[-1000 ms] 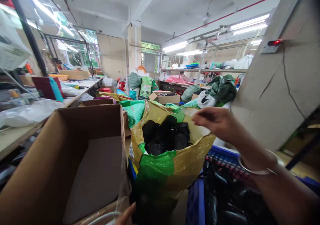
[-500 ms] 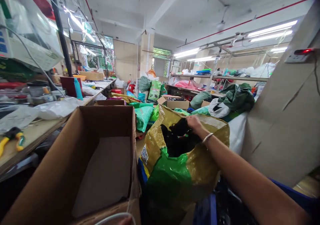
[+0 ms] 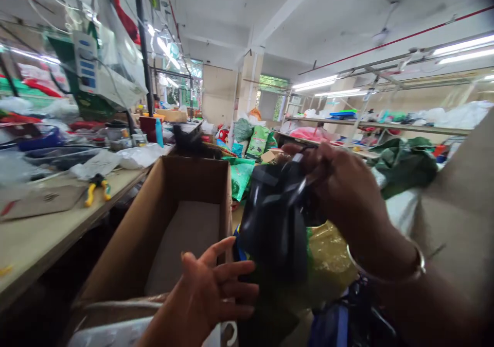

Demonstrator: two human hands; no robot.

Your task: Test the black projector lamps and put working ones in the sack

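Note:
My right hand (image 3: 347, 192), with a thin bangle on its wrist, grips a glossy black bundle with strap-like bands (image 3: 276, 218) and lifts it in front of me. Its exact kind is hard to tell. My left hand (image 3: 208, 290) is spread open with nothing in it, next to the near corner of an open cardboard box (image 3: 185, 213). Below the bundle, a yellow and green woven sack (image 3: 332, 259) is partly hidden by my hands.
A long workbench (image 3: 57, 223) runs along the left, with yellow-handled pliers (image 3: 97, 190) and white plastic bags on it. A dark tuft (image 3: 193, 143) lies beyond the box. A blue crate (image 3: 332, 326) stands low at right, and stuffed sacks fill the aisle ahead.
My right hand has risen out of the sack with the black bundle. My left hand has come up beside the box, and the view has swung left.

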